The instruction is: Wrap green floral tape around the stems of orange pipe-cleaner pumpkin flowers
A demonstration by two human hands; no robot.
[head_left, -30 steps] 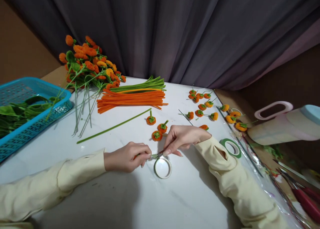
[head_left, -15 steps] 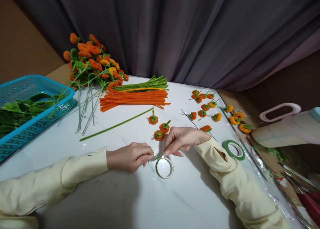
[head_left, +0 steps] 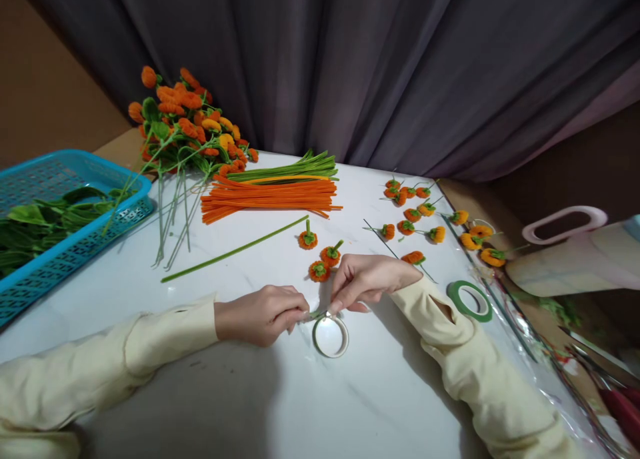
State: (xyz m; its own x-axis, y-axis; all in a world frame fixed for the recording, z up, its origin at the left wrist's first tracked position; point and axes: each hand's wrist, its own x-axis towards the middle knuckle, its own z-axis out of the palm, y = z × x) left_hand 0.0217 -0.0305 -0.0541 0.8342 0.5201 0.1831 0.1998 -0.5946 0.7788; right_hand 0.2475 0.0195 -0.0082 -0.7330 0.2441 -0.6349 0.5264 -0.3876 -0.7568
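My left hand (head_left: 260, 314) is closed in a pinch on a small piece whose green stem pokes out toward the right. My right hand (head_left: 367, 280) pinches the other end of that stem (head_left: 316, 314), fingertips close to the left hand's. Both rest on the white table (head_left: 280, 392), just above a white roll of tape (head_left: 331, 336). Three small orange pumpkins (head_left: 320, 253) made of fuzzy wire lie just behind my hands. Cream sleeves cover both arms.
A blue basket of green leaves (head_left: 55, 212) stands at the left. Orange flower stems (head_left: 180, 132), a bundle of orange and green fuzzy wires (head_left: 270, 192) and one long green wire (head_left: 235, 249) lie behind. More pumpkins (head_left: 430, 215), a green tape roll (head_left: 470, 300) and a pink-handled jug (head_left: 575, 252) are at the right.
My fingertips have drawn closer together on the stem. The view has shifted slightly; the things on the table have not moved.
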